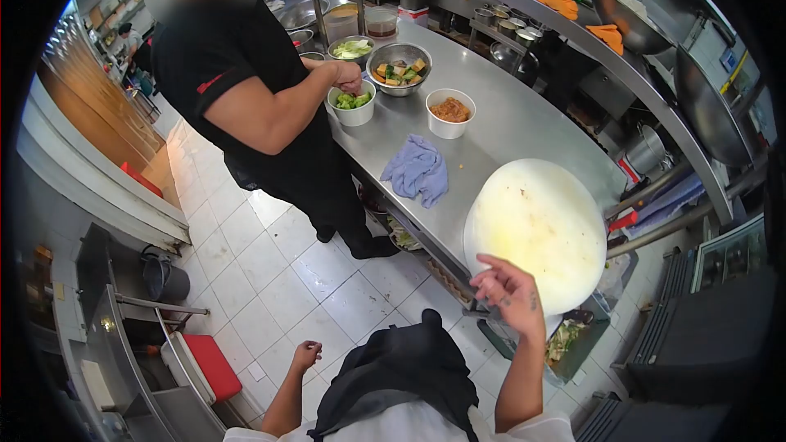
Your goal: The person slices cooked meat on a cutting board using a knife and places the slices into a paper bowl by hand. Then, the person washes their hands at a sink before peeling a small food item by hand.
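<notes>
My right hand [509, 290] is raised at the near edge of a round white board [540, 229], fingers apart and partly curled, holding nothing. Low over the tiled floor, my left hand [308, 354] hangs beside my apron with its fingers curled in; whether anything is inside is too small to tell. The board lies on the steel counter [499, 98]. A crumpled blue cloth [416, 170] rests beyond it, near a white tub of orange-brown food [450, 115]. Farther left stand a white tub of green vegetables [352, 106] and a steel bowl of mixed pieces [399, 69].
A co-worker in black [270, 98] stands at the counter's left side, one hand over the green vegetables. An overhead shelf [557, 16] carries orange cloths and bowls. Beneath the board's near edge is a bin with scraps [565, 340]. A dark bucket [165, 277] stands at left.
</notes>
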`<state>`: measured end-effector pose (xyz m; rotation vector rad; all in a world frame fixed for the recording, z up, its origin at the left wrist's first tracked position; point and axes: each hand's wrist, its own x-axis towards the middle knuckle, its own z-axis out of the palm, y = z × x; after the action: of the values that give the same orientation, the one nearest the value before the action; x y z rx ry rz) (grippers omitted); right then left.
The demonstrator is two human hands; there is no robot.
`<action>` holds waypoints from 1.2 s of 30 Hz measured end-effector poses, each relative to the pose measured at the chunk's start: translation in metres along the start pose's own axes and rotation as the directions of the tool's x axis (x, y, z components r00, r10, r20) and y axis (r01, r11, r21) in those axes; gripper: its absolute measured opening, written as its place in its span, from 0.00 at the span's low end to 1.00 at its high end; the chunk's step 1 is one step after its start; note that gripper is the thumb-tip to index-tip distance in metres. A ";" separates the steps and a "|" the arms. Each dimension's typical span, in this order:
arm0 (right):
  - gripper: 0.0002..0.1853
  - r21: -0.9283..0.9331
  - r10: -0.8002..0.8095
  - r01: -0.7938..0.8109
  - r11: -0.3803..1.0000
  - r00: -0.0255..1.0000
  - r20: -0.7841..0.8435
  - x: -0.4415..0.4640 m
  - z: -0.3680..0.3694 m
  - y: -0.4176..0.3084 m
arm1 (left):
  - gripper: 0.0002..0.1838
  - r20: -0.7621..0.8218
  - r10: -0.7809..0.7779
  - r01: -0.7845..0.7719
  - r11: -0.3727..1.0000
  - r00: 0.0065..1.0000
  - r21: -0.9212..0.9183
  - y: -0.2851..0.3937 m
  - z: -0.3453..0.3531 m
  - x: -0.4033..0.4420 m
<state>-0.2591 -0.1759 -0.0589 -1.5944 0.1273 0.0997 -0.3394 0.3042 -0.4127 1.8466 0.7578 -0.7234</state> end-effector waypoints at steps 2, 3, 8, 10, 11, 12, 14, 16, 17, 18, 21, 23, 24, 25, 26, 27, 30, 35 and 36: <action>0.21 0.024 0.034 -0.033 0.999 0.999 -0.028 -0.020 0.008 0.014 | 0.19 0.031 0.033 -0.033 0.999 0.999 0.017 0.011 0.005 0.006; 0.21 0.050 0.069 -0.066 0.997 0.996 -0.050 -0.029 0.012 0.021 | 0.20 0.060 0.068 -0.071 0.996 0.996 0.050 0.014 0.008 0.007; 0.21 0.067 0.067 -0.059 0.996 0.991 -0.118 -0.069 0.018 0.033 | 0.21 0.155 0.134 -0.153 0.982 0.979 0.113 0.022 0.023 0.010; 0.21 0.009 0.067 -0.066 0.998 0.982 -0.179 -0.081 0.020 0.032 | 0.21 0.180 0.129 -0.157 0.976 0.975 0.152 0.021 0.026 0.011; 0.21 0.007 0.065 -0.065 0.998 0.981 -0.183 -0.086 0.020 0.033 | 0.21 0.200 0.120 -0.157 0.970 0.972 0.185 0.020 0.029 0.011; 0.21 0.008 0.058 -0.057 0.998 0.979 -0.193 -0.091 0.020 0.033 | 0.21 0.208 0.116 -0.161 0.964 0.971 0.213 0.019 0.029 0.011; 0.21 0.005 0.048 -0.048 0.999 0.979 -0.197 -0.097 0.019 0.034 | 0.21 0.205 0.122 -0.168 0.960 0.971 0.225 0.012 0.030 0.016; 0.21 0.016 0.048 -0.045 0.999 0.982 -0.183 -0.099 0.017 0.037 | 0.21 0.194 0.127 -0.172 0.957 0.973 0.235 0.008 0.030 0.015; 0.21 0.015 0.046 -0.044 0.999 0.984 -0.174 -0.098 0.015 0.037 | 0.21 0.177 0.125 -0.160 0.967 0.976 0.200 0.009 0.030 0.011; 0.21 0.015 0.053 -0.051 0.999 0.986 -0.158 -0.096 0.013 0.037 | 0.21 0.158 0.124 -0.150 0.975 0.980 0.164 0.009 0.031 0.007; 0.21 0.012 0.054 -0.053 0.999 0.993 -0.101 -0.088 0.005 0.032 | 0.20 0.108 0.110 -0.122 0.985 0.988 0.120 -0.003 0.039 0.003; 0.21 0.007 0.053 -0.053 0.999 0.996 -0.067 -0.085 -0.004 0.027 | 0.20 0.093 0.078 -0.087 0.992 0.993 0.090 -0.015 0.051 -0.002; 0.21 0.016 0.035 -0.034 0.999 0.998 -0.050 -0.083 -0.009 0.025 | 0.19 0.083 0.048 -0.054 0.996 0.995 0.068 -0.019 0.058 -0.004; 0.21 0.028 0.016 -0.015 1.000 0.999 -0.034 -0.081 -0.014 0.024 | 0.19 0.077 0.052 -0.057 0.996 0.996 0.063 -0.023 0.066 -0.009; 0.21 0.030 0.010 -0.009 1.000 1.000 -0.027 -0.080 -0.020 0.023 | 0.19 0.092 0.023 -0.029 0.998 0.995 0.062 -0.026 0.074 -0.014; 0.21 0.023 0.012 -0.012 1.000 1.000 -0.020 -0.079 -0.026 0.022 | 0.19 0.108 -0.008 0.001 0.998 0.994 0.062 -0.028 0.082 -0.017; 0.21 0.027 0.030 -0.030 0.999 1.000 -0.001 -0.079 -0.039 0.023 | 0.19 0.102 -0.018 0.014 0.999 0.995 0.035 -0.023 0.102 -0.029; 0.21 0.022 0.027 -0.028 0.999 0.998 0.048 -0.075 -0.052 0.028 | 0.20 0.074 0.011 -0.013 0.999 0.997 0.033 -0.007 0.113 -0.036; 0.21 0.031 0.013 -0.015 0.999 0.998 0.061 -0.074 -0.053 0.029 | 0.21 0.102 -0.010 0.003 0.998 0.995 0.067 -0.003 0.111 -0.037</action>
<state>-0.3378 -0.2281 -0.0759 -1.5579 0.0919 0.1561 -0.3813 0.1957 -0.4251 1.8525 0.6807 -0.8498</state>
